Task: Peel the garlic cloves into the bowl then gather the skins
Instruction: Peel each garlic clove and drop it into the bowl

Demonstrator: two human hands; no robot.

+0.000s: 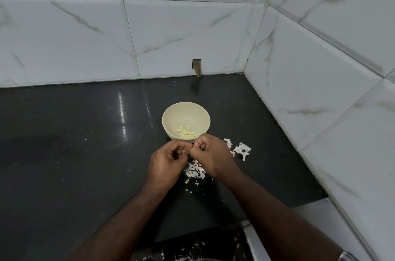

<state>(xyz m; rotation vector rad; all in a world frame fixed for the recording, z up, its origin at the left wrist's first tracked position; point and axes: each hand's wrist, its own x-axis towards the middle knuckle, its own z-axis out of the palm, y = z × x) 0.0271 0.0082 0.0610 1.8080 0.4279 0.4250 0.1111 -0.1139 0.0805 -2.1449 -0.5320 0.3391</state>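
Observation:
A cream bowl [186, 114] stands on the black counter [74, 143] and holds several peeled garlic cloves [188, 133]. Just in front of the bowl my left hand [166, 162] and my right hand [211, 153] meet with curled fingers. Together they pinch a small garlic clove [189, 150] between the fingertips; most of it is hidden. Papery skins [195, 169] lie on the counter under and between my hands. A larger skin piece [242, 150] lies to the right of my right hand.
White marble-look tiled walls [320, 89] close the counter at the back and right, forming a corner. A small dark hole [197, 67] sits low in the back wall. More skin scraps [181, 250] lie on a lower surface near the front edge.

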